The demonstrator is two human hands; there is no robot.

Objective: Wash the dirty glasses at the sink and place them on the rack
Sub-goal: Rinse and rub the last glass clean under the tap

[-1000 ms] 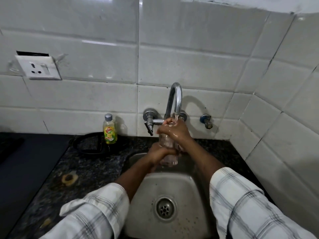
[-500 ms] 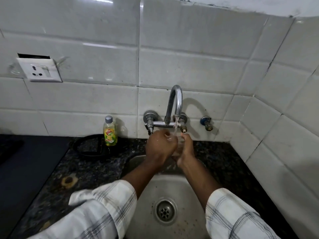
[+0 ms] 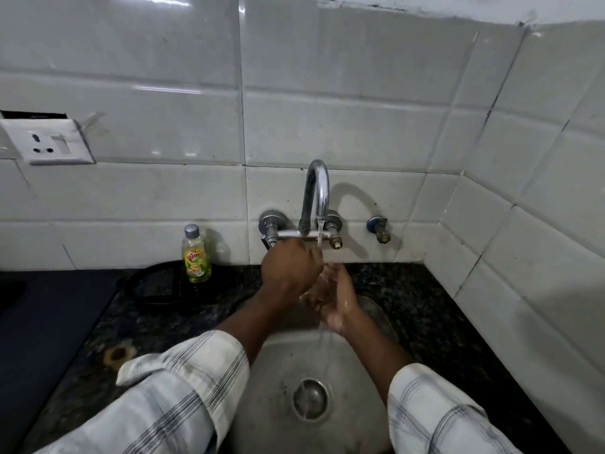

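- Head view: both hands meet over the steel sink [image 3: 278, 365], right under the curved tap [image 3: 317, 191], which runs a thin stream of water [image 3: 320, 231].
- Left hand [image 3: 288, 268]: back up, fingers curled in; I cannot tell whether its grip is clamped on anything.
- Right hand [image 3: 337, 299]: wet, palm turned toward the left hand, fingers fairly straight, grip apart, touching the left hand's knuckles.
- Glass: not clearly made out; the spot between the two hands is blurred by water.
- Water runs off the right hand toward the drain [image 3: 310, 399].
- Dish soap bottle [image 3: 195, 257] stands upright on the dark stone surface [image 3: 422, 309], left of the tap, against the tiled wall.
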